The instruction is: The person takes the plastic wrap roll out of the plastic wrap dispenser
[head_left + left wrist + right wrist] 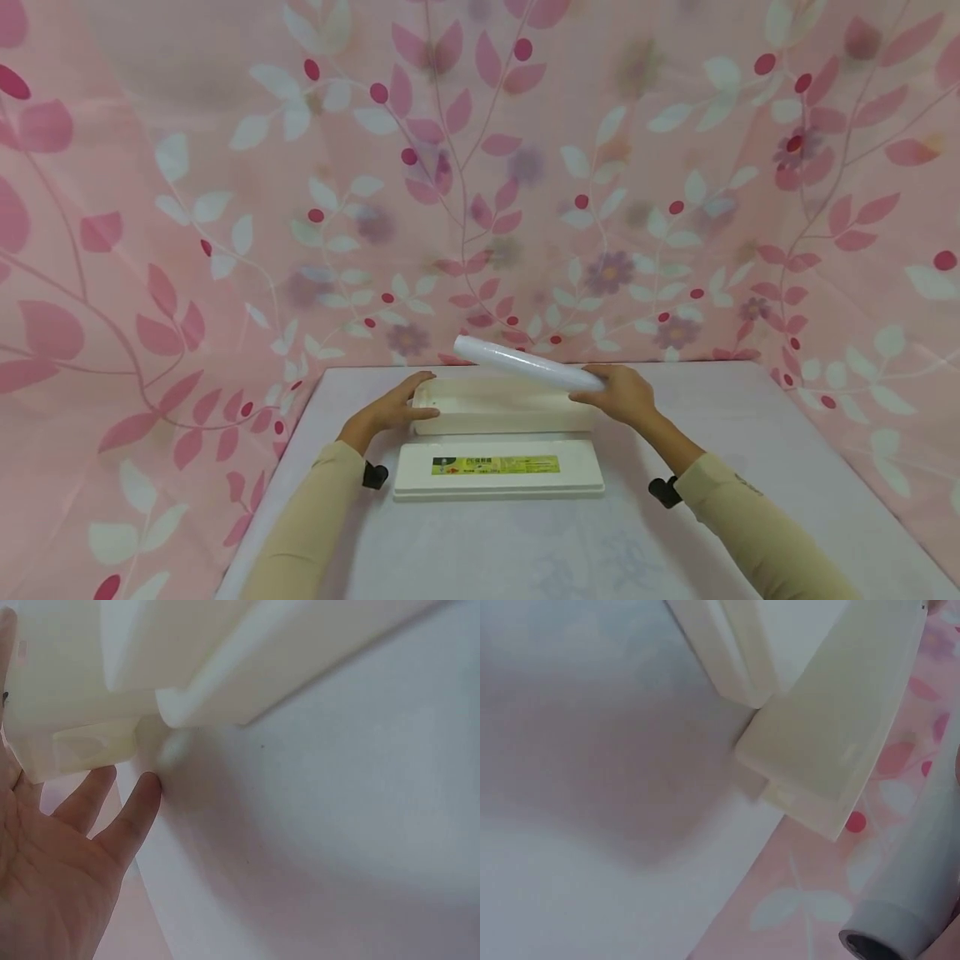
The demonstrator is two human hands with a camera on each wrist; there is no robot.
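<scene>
A roll of clear plastic wrap (517, 360) is held up at a tilt, its left end higher, over a long cream box (502, 422). My right hand (625, 393) grips the roll at its right end; the right wrist view shows the hollow core of the roll (900, 919). My left hand (393, 408) holds the left end of the box, thumb at the front and fingers toward the back. In the left wrist view, fingers (131, 817) spread below the box end (67, 675). In front of the box lies its cream lid (498, 485), bearing a green and yellow label (495, 465).
The box and lid rest on a white-covered table (495, 558). A pink curtain with leaf patterns (480, 208) hangs behind the table and along both sides. Black wrist mounts (664, 492) show beneath both forearms.
</scene>
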